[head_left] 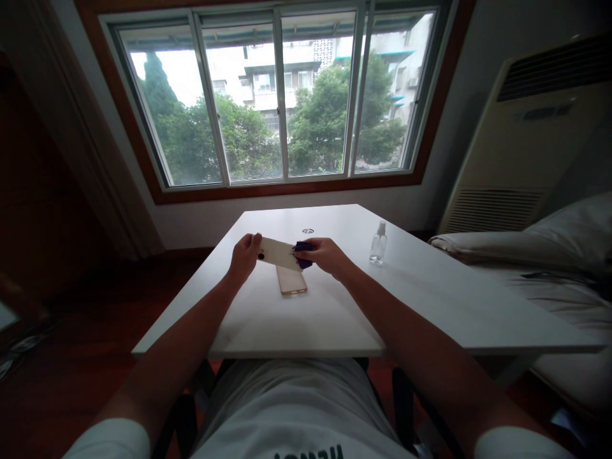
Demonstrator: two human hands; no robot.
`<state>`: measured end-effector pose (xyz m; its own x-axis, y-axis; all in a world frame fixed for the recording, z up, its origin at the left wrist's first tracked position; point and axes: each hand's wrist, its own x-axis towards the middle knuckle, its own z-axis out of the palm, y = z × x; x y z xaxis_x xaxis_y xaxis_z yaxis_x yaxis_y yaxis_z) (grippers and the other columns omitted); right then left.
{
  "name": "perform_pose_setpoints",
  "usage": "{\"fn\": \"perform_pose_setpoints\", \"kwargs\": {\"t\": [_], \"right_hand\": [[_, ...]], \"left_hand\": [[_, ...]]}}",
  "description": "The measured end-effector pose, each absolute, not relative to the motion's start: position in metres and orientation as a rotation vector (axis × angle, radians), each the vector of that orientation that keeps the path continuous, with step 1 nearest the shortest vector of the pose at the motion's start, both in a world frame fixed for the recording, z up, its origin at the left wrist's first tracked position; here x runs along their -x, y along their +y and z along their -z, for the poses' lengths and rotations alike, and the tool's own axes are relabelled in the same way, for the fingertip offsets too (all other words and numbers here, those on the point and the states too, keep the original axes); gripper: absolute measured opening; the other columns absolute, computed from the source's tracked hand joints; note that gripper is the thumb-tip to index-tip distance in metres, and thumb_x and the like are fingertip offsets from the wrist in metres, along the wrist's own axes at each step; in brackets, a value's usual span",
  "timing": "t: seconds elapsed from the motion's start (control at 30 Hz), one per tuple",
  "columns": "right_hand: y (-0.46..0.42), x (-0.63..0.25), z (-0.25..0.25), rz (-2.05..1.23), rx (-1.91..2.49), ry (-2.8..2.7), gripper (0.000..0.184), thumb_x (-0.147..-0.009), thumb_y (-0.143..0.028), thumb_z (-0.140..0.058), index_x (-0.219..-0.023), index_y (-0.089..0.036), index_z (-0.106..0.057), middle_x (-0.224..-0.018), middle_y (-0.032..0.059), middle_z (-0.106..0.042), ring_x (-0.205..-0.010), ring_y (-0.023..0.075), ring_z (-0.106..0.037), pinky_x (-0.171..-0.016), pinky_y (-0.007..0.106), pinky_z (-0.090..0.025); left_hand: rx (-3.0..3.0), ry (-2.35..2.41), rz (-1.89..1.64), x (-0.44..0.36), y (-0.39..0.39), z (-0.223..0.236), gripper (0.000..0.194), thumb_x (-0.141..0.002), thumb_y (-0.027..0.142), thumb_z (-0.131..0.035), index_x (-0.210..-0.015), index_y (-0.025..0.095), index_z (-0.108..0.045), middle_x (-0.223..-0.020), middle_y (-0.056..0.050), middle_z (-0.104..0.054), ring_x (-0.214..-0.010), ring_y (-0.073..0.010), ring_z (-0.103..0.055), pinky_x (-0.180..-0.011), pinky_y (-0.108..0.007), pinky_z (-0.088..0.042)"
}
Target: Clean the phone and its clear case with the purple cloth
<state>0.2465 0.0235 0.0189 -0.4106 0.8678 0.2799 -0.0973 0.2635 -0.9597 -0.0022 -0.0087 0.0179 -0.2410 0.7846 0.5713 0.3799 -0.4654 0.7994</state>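
A pale smartphone [278, 252] is held up over the table, its back with a dark round camera facing me. My left hand [245, 256] is closed around the phone's left end. Pinched in my right hand [325, 254] is a dark purple cloth [304, 252], which touches the phone's right end. Below the phone, a clear pinkish phone case [291, 282] lies on the table, its upper part hidden behind the phone.
The white table [306, 331] spans the space before me. A clear spray bottle [378, 245] stands upright on its right side. A small dark round mark or object [308, 231] is near the far edge. Beyond are a window and, at right, a standing air conditioner [521, 146].
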Motion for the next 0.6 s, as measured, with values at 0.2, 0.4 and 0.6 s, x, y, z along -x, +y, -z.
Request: {"fn": "perform_pose_setpoints", "kwargs": {"t": [0.2,0.4,0.6], "right_hand": [[0.025,-0.243,-0.010,-1.218,0.754,-1.736,0.038,-0.065,-0.033,-0.087,-0.095,-0.011,-0.078,-0.085,0.0091,-0.075,-0.074,0.0184,-0.070,-0.071,0.028,-0.059],[0.023,-0.238,-0.005,-1.203,0.794,-1.825,0.035,-0.067,-0.029,-0.084,-0.097,-0.012,-0.078,-0.087,0.0085,-0.076,-0.077,0.0192,-0.071,-0.073,0.029,-0.059],[0.015,-0.230,-0.001,-1.119,0.868,-1.937,0.033,-0.067,-0.022,-0.080,-0.098,-0.013,-0.078,-0.084,0.0049,-0.076,-0.074,0.0178,-0.069,-0.071,0.028,-0.057]], "left_hand": [[-1.694,1.428,-1.745,-0.002,-0.013,-0.021,0.048,-0.088,0.063,-0.059,-0.073,0.017,-0.055,-0.063,0.001,-0.051,-0.059,-0.0117,-0.046,-0.052,-0.023,-0.038],[-1.723,1.421,-1.714,-0.005,-0.019,-0.026,0.046,-0.087,0.060,-0.061,-0.073,0.017,-0.058,-0.063,0.001,-0.053,-0.059,-0.0116,-0.047,-0.053,-0.023,-0.039],[-1.792,1.428,-1.653,-0.010,-0.024,-0.026,0.042,-0.087,0.057,-0.063,-0.075,0.017,-0.060,-0.063,0.002,-0.053,-0.058,-0.0121,-0.049,-0.052,-0.023,-0.039]]}}
